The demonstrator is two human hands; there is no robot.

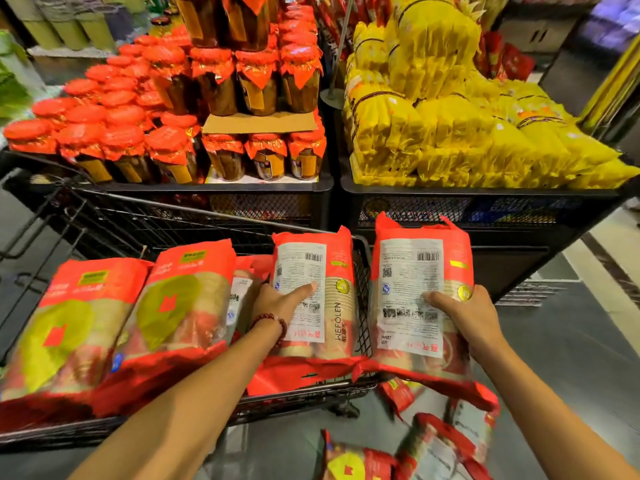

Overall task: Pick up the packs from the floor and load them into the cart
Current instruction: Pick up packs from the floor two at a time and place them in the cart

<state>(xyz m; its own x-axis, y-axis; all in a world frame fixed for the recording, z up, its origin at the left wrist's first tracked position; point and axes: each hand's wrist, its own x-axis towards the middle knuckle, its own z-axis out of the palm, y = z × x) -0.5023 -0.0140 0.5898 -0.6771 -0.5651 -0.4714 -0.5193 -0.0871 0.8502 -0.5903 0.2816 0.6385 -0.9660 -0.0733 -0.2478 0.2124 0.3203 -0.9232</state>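
At centre frame the left hand (280,303) grips a red pack (325,271) standing in the cart (362,271). The right hand (464,317) clasps another pack (415,271) just outside the cart's right edge. More packs (433,448) lie on the floor at lower right.

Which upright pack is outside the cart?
The pack in the right hand, label side up, held right of the cart; the left hand's pack stands inside.
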